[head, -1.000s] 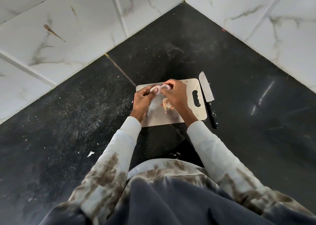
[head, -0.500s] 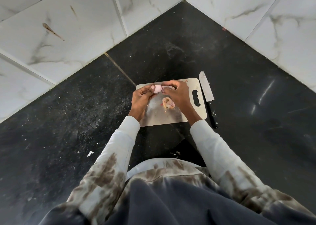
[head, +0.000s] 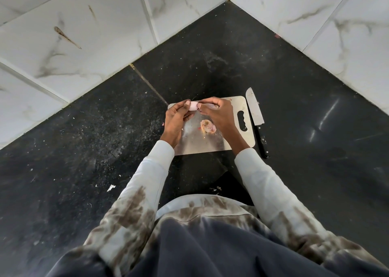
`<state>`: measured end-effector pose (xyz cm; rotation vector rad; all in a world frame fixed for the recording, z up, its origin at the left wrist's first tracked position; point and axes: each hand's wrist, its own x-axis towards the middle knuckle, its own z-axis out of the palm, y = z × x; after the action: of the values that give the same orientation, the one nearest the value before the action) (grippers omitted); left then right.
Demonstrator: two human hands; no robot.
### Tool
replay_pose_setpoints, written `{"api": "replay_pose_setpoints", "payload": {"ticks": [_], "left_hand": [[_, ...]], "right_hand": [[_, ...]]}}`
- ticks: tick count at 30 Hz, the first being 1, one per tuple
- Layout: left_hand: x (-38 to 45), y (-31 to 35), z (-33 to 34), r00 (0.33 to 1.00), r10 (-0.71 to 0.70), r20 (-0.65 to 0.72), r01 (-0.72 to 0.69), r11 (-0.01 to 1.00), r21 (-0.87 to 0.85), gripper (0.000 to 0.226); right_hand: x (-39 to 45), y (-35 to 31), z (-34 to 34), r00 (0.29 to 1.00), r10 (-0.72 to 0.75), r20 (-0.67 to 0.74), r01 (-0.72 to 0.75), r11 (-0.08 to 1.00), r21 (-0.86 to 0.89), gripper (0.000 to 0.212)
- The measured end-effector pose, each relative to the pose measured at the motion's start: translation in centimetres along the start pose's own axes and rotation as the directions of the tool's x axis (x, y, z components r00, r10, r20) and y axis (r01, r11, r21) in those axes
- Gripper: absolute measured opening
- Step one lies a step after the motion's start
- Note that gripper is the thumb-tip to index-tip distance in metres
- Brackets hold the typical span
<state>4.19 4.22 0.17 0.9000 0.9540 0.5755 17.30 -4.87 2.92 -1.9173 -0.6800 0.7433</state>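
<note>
While the peeling goes on, left hand (head: 175,118): fingers and thumb curled round the small pink shallot (head: 193,106), holding it just above the far edge of the cutting board (head: 200,146), centre of the frame.
Right hand (head: 221,113): fingertips pinching at the shallot's end and touching it. That may be a strip of skin in the pinch, but it's too small to be sure.
Change: a second ago both hands sat lower over the board and half covered the scraps. Now they've drifted up toward the far edge, and the pile of peel (head: 208,126) lies in plain sight between the wrists.
Meaning: another layer looks to be coming away, so I'd call the peeling well along but not finished.
Knife (head: 255,108): flat on the black counter (head: 84,140), just right of the board, untouched.
</note>
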Motion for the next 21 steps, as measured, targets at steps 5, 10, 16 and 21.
{"api": "replay_pose_setpoints", "payload": {"ticks": [5, 10, 16, 21], "left_hand": [[-0.4, 0.1, 0.6, 0.999, 0.052, -0.013, -0.05, 0.993, 0.106, 0.032], [-0.5, 0.3, 0.8, 0.99, 0.133, -0.037, -0.118, 0.954, 0.276, 0.037], [-0.5, 0.2, 0.8, 0.987, 0.161, -0.028, -0.139, 0.914, 0.381, 0.038], [-0.2, 0.1, 0.5, 0.995, 0.098, -0.003, -0.092, 0.942, 0.322, 0.031]], "right_hand": [[-0.1, -0.4, -0.5, 0.999, -0.027, 0.024, 0.03, 0.994, -0.106, 0.03], [0.0, -0.1, 0.1, 0.999, -0.051, -0.021, 0.048, 0.992, -0.115, 0.029], [-0.1, -0.1, 0.7, 0.994, -0.102, -0.049, 0.094, 0.986, -0.134, 0.031], [0.0, 0.3, 0.6, 0.994, -0.083, -0.067, 0.075, 0.991, -0.112, 0.032]]}}
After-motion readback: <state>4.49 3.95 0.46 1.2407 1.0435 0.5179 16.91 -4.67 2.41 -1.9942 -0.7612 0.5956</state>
